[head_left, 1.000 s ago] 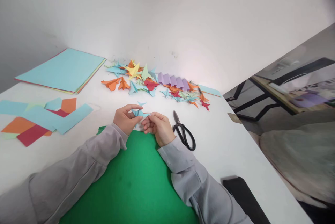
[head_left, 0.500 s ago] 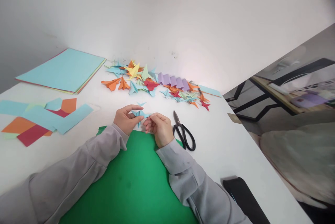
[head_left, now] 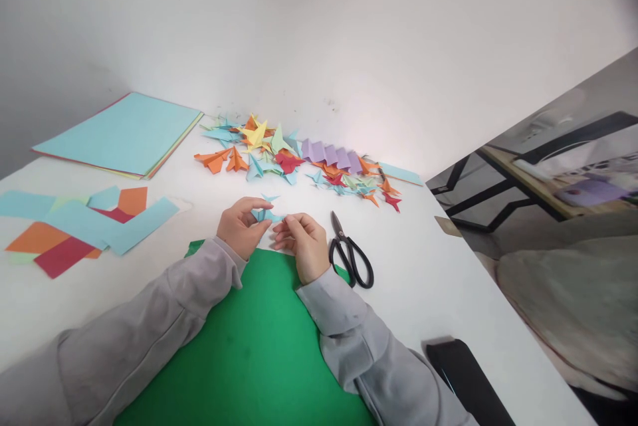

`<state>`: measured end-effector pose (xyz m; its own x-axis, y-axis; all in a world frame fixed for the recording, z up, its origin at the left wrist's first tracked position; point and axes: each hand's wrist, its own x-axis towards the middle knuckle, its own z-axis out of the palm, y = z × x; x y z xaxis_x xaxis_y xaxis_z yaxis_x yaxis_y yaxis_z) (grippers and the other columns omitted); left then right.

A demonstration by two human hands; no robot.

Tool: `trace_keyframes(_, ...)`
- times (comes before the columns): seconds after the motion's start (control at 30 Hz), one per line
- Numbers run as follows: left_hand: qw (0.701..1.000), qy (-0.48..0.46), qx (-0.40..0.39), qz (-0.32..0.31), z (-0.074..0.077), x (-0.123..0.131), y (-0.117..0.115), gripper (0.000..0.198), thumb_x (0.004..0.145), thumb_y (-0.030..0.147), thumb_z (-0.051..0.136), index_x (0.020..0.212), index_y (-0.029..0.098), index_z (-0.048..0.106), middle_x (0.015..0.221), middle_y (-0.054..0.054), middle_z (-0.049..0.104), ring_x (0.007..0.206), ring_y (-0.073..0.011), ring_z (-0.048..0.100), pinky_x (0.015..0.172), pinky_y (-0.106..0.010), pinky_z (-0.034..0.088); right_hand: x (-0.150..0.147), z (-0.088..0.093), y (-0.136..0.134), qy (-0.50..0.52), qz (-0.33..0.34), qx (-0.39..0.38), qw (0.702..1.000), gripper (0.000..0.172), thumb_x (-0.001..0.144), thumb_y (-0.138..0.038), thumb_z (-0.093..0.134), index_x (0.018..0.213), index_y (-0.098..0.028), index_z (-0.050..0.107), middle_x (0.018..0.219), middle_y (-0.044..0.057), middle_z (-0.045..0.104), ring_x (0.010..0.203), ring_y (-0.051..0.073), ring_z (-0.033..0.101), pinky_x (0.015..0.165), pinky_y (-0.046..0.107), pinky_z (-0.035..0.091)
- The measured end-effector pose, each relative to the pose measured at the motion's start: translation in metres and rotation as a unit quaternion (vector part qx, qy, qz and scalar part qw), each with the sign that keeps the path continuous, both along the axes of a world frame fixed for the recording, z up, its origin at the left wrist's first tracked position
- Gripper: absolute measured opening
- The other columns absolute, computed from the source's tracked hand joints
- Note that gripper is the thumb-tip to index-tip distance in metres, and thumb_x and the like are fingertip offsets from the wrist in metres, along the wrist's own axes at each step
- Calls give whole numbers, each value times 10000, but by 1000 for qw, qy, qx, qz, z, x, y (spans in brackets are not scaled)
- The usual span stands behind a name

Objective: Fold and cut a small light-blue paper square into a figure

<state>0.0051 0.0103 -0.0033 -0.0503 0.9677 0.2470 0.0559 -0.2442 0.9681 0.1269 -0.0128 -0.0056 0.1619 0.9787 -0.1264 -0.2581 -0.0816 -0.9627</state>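
Note:
Between my two hands is a small light-blue folded paper plane [head_left: 262, 214], partly hidden by fingers. My left hand [head_left: 240, 229] pinches its body between thumb and fingers. At its right end, the thumb and forefinger of my right hand [head_left: 308, 246] are closed on the narrow tip, the other fingers loosely curled. Just beyond the fingers another light-blue folded piece [head_left: 270, 197] lies on the table. Under my forearms spreads a green sheet [head_left: 249, 339]. Black-handled scissors [head_left: 353, 260] rest right of my right hand, blades pointing away.
Folded paper planes [head_left: 254, 137] in several colours lie heaped along the wall, with a purple pleated strip [head_left: 333, 155] among them. Coloured paper pieces [head_left: 74, 223] lie at left, before a stack of sheets [head_left: 124, 133]. A black flat object [head_left: 466, 373] sits at the right edge.
The blue paper plane has turned in my fingers: the part that hung below them no longer shows. Both hands stay in nearly the same place.

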Motion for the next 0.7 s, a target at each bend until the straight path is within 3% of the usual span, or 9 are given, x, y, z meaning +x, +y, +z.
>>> trace_keyframes(0.1, 998, 15, 62, 6, -2, 1, 0, 188, 572, 102, 628, 748, 153, 668, 864, -64, 627, 669, -114, 567, 523, -205, 448, -1, 2, -1, -41, -16, -6, 999, 289, 671, -431, 644, 688, -159, 549, 615, -5, 640, 447, 88, 566, 397, 199, 494)
trace_keyframes(0.2, 995, 35, 88, -4, -4, 0, 0, 189, 596, 101, 611, 765, 164, 668, 880, -75, 622, 867, -174, 585, 617, -235, 483, -1, 3, -1, -57, -18, -15, 998, 312, 661, -450, 650, 702, -158, 548, 603, -8, 631, 450, 92, 572, 394, 199, 496)
trace_keyframes(0.5, 993, 47, 105, 1, -7, -1, 1, 181, 609, 105, 609, 768, 172, 663, 875, -65, 623, 858, -170, 592, 606, -231, 488, 0, -2, 1, -45, -8, 3, 999, 273, 720, -404, 590, 628, -151, 544, 575, 2, 630, 424, 82, 551, 396, 199, 499)
trace_keyframes(0.7, 992, 61, 112, 7, -5, -1, 1, 182, 616, 101, 602, 774, 170, 661, 876, -67, 624, 845, -169, 592, 596, -233, 485, 0, 0, 1, -27, -15, 0, 1000, 198, 716, -355, 570, 682, -161, 548, 598, 1, 633, 460, 99, 571, 396, 213, 505)
